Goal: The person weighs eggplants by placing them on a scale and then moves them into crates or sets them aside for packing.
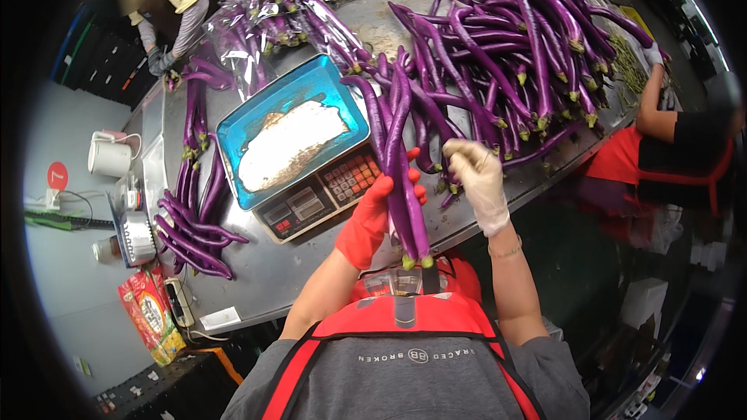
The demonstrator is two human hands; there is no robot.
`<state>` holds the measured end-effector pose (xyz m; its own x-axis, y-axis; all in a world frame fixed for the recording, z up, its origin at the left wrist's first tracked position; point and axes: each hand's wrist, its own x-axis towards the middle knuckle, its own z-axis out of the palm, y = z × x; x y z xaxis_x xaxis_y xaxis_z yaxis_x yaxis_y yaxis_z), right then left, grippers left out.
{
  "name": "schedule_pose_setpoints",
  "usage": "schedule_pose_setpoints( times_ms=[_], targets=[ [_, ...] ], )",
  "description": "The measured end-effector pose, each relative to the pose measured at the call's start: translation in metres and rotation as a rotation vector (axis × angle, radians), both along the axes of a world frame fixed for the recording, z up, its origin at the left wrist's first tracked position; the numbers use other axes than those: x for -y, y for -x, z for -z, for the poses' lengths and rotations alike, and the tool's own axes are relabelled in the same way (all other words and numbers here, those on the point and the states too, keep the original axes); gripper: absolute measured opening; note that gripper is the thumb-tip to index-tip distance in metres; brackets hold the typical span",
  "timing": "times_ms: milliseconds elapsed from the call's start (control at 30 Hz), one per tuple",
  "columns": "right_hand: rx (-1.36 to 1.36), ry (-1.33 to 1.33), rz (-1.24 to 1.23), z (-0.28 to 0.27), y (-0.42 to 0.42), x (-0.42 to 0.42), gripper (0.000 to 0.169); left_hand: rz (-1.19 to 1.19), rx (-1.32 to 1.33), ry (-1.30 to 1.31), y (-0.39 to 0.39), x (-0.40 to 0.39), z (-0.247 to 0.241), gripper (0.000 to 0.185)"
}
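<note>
My left hand [367, 216], in a red rubber glove, grips a few long purple eggplants [398, 175]. Their green stem ends point down towards my apron, and their upper parts reach past the right edge of the scale's blue tray [229, 178]. My right hand [480, 186], in a thin whitish glove, is beside them with its fingers curled. It is close to the near edge of a large eggplant pile [496, 64]; whether it touches or holds one is not clear. The scale's keypad and display panel [303, 204] face me.
Bagged eggplants [268, 11] lie beyond the scale, and loose ones [195, 233] lie left of it. A person [175, 0] works at far left, another [653, 128] at right by green beans [627, 70]. A white kettle [110, 154] and a snack-type bag [150, 315] are at left.
</note>
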<state>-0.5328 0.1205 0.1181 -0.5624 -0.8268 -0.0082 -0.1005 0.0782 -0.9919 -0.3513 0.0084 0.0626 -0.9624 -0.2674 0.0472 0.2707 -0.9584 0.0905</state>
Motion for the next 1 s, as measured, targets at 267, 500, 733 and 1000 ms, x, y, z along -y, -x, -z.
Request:
schedule_pose_setpoints(
  times_ms=[267, 500, 733, 1000],
  targets=[
    [-0.832, -0.556, -0.006, 0.077, 0.036, 0.053, 0.064, 0.046, -0.521, 0.076, -0.008, -0.005, -0.028, 0.108],
    [0.772, 0.11, -0.247, 0.019, 0.031, 0.03, 0.044, 0.061, -0.894, 0.038, 0.007, 0.011, -0.034, 0.109],
    [1.04, 0.248, -0.445, -0.001, -0.027, 0.008, 0.066, 0.094, -0.914, 0.048, 0.006, 0.028, -0.031, 0.099],
    [1.123, 0.181, -0.714, -0.021, -0.056, 0.002, 0.067, 0.139, -0.915, 0.032, -0.016, 0.032, -0.057, 0.068]
  ],
)
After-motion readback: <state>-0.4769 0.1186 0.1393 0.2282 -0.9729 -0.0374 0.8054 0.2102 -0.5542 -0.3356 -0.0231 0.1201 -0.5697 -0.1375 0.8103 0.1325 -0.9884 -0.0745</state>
